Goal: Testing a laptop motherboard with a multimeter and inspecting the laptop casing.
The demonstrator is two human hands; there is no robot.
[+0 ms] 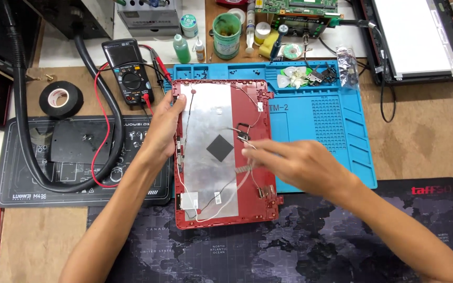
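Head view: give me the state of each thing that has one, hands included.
Red laptop lid: lying inner side up, foil and cables exposed.
Left hand: grips the lid's left edge.
Right hand: over the lid, fingertips at a cable, blurred.
Multimeter: flat, leads plugged in.
Black tape roll: lying flat.
Screen panel: face up, blank.
Blue mat: under the lid's far part.

My wooden bench point(420, 136) carries a blue mat point(331, 126) and two dark mats point(315, 241). Black tape roll point(61, 99) sits on bare wood.
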